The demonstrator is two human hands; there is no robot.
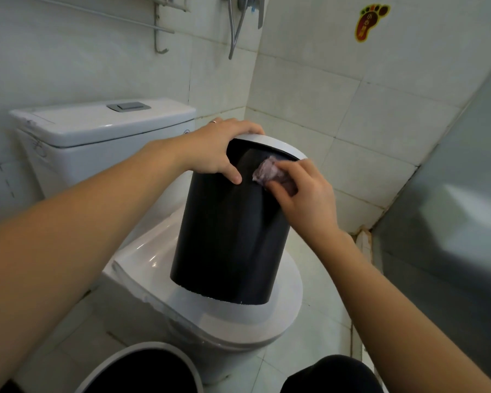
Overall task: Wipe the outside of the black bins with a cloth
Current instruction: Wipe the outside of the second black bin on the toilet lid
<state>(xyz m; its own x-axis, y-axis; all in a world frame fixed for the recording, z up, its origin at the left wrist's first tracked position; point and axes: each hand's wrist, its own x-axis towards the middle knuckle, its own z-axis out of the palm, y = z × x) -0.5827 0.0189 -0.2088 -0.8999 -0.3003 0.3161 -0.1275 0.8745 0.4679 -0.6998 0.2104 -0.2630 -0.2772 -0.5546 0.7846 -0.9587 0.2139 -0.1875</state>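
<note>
- Bin (227, 236), black with a white rim, is standing on the closed toilet lid (284, 304), tilting slightly.
- Left hand (219, 150) is gripping the bin's top edge, fingers curling over the rim, thumb pressing the side.
- Right hand (304, 194) is pinching a crumpled purplish cloth (267, 171) against the bin's upper side.
- Second bin (142, 370) is sitting on the floor below.

A black bin (230, 236) stands upright on the closed toilet lid (284, 313); a second bin (142, 370) sits near left on the floor (309, 358).
</note>
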